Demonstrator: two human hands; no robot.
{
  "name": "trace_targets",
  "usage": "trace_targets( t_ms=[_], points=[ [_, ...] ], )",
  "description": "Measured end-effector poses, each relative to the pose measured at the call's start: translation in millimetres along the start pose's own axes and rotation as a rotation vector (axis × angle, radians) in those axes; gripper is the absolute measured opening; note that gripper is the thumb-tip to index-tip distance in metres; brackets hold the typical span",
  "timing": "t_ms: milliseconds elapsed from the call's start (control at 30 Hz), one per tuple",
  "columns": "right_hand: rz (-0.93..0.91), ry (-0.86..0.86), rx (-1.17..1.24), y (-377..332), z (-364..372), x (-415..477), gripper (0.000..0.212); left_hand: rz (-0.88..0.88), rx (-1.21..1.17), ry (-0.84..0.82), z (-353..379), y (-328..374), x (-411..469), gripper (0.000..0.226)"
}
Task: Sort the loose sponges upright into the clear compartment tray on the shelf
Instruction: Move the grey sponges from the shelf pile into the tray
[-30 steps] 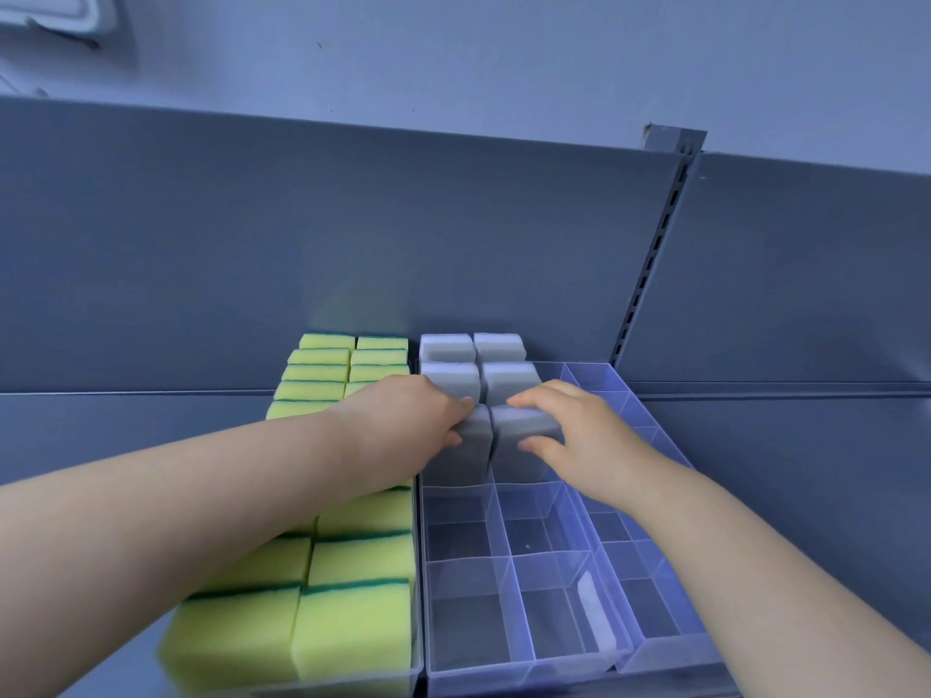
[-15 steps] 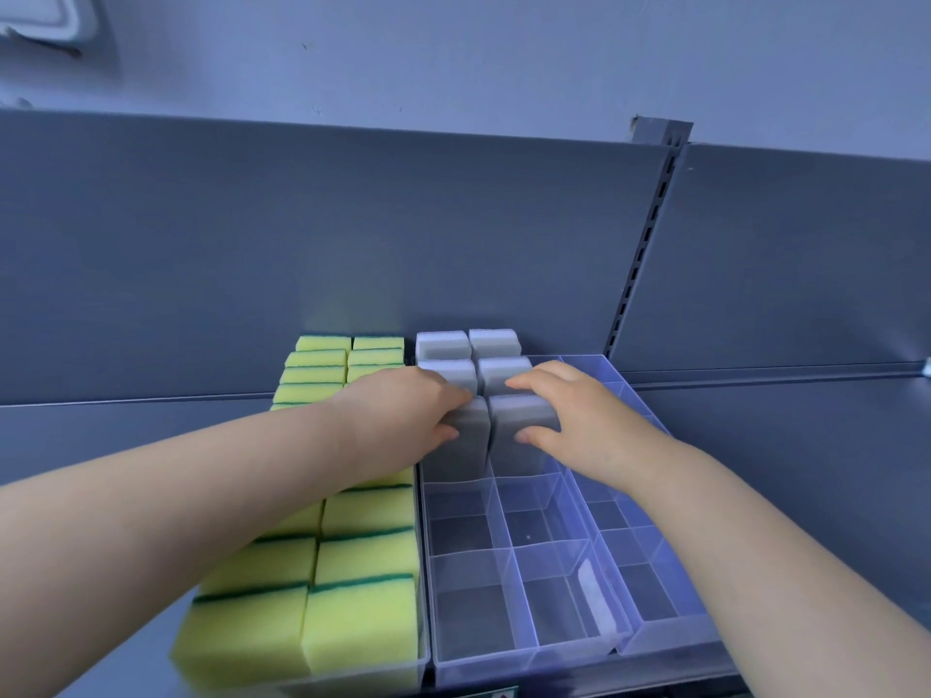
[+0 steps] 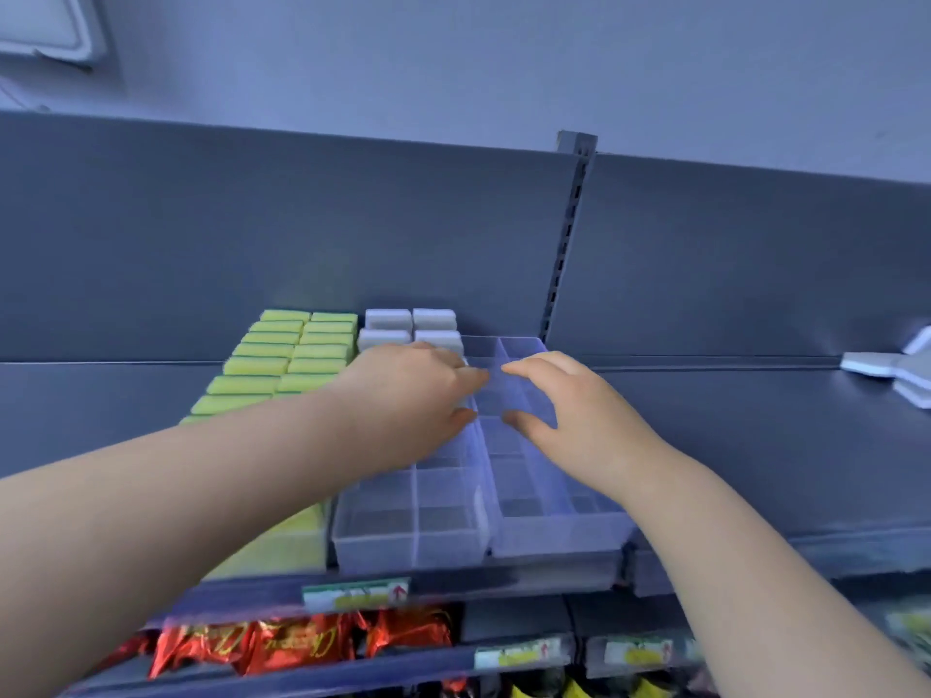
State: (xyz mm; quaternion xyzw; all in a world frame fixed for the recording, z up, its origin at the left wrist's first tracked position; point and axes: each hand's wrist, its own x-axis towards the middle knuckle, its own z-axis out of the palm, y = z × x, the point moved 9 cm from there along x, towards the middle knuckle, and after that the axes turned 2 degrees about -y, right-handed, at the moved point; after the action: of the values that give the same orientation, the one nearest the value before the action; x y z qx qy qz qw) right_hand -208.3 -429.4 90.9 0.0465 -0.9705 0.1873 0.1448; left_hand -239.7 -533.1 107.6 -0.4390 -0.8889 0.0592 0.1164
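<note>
Both hands are reached out over the tray (image 3: 403, 546) on the shelf (image 3: 755, 445). The left hand (image 3: 410, 400) is laid across the tray's left columns with fingers stretched rightwards and thumb below. Whether anything is grasped beneath it cannot be told. The right hand (image 3: 572, 413) is held over the right columns, fingers and thumb loosely curved, with nothing between them but see-through dividers.

Four grey sponges (image 3: 408, 327) are seen upright in the back compartments, just beyond the left hand's knuckles; any behind the hand are hidden. Loose sponges (image 3: 891, 372), pale and flat, are seen far to the right on the shelf, well apart from both hands.

Yellow sponges (image 3: 289, 352) are packed upright in rows just left of the tray, partly covered by the left forearm. A slotted post (image 3: 567, 254) is fixed behind the tray. A label (image 3: 355, 594) is set on the shelf edge, and red packets (image 3: 302, 642) are shelved below.
</note>
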Motion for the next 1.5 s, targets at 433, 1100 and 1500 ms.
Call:
trace_targets(
  t_ms=[433,1100,1500],
  points=[
    [0.538,0.146,-0.007,156.3,-35.4,-331.8,0.042,0.218,-0.346,0.233,29.5,303.8,-29.5,0.033],
    [0.877,0.100,0.003,321.0,-95.4,-471.7,0.037,0.373,-0.486,0.199,69.7,501.4,83.4,0.031],
    [0.870,0.271,-0.065,505.5,-221.2,-418.3,0.037,0.338,-0.547,0.417,31.3,555.7,312.4,0.029]
  ],
)
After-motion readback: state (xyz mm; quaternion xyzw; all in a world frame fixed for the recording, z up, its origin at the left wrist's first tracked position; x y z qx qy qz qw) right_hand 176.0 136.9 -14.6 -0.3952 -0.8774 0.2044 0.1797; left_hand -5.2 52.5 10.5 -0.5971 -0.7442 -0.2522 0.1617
